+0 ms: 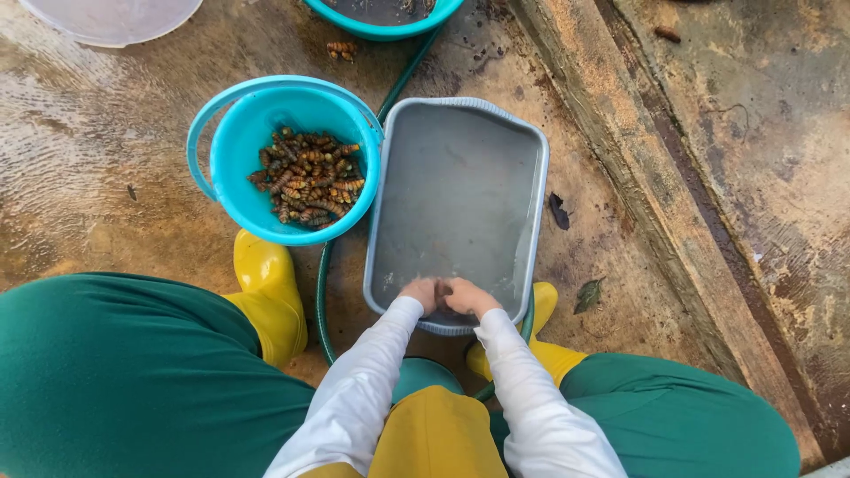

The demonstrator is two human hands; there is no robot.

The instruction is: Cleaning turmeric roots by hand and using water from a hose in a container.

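Left hand [421, 292]: I see it dipped in the grey basin [531, 177] — grip unclear.
Right hand [467, 296]: touching left, grip unclear.
Turquoise bucket [232, 142]: grubs [308, 177] inside.

no packages, labels, signs or screens in view; nothing printed or boxed anywhere in the head view

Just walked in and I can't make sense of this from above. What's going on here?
A person in green trousers and yellow boots crouches over a grey rectangular tub of murky water. The left hand and right hand are pressed together in the water at the tub's near edge; whether they hold anything is hidden. Beside the tub, touching it, a turquoise bucket holds a heap of brown, ridged grubs. A green hose runs along the wet floor.
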